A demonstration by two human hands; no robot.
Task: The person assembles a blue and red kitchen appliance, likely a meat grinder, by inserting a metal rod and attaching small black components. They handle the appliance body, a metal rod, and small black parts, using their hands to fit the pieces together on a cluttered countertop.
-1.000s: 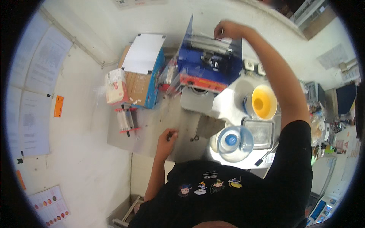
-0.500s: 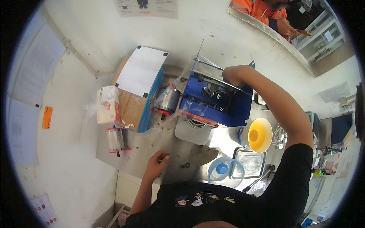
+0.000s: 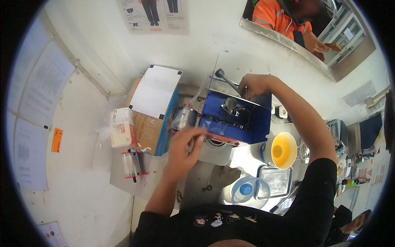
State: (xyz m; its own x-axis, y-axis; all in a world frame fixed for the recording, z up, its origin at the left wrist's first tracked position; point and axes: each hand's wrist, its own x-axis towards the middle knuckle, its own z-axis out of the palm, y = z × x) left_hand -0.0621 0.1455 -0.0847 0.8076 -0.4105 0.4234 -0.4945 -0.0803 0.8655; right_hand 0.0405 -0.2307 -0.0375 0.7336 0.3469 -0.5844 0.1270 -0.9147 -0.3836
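Note:
My right hand is closed around the shaft of a rod-shaped tool with a dark round head. The tool slants across the far rim of a blue open-topped box. Inside that box sits a black mechanism, and a clear sheet stands at its left side. My left hand hovers over the steel table, fingers loosely apart and nothing visible in them. Its fingertips are near the box's front left corner. Just beyond them lies a metal cylinder, partly covered by clear plastic film.
A cardboard box bears a white sheet; a wrapped packet is beside it. A clear cylinder with red ends lies nearer. Rightward are a yellow-lined bucket, a metal tray and a clear bowl. An orange-sleeved person is beyond a window.
My left hand has moved up and right, toward the blue box. My right hand now shows the round-headed tool, raised over the far rim. The view has shifted slightly.

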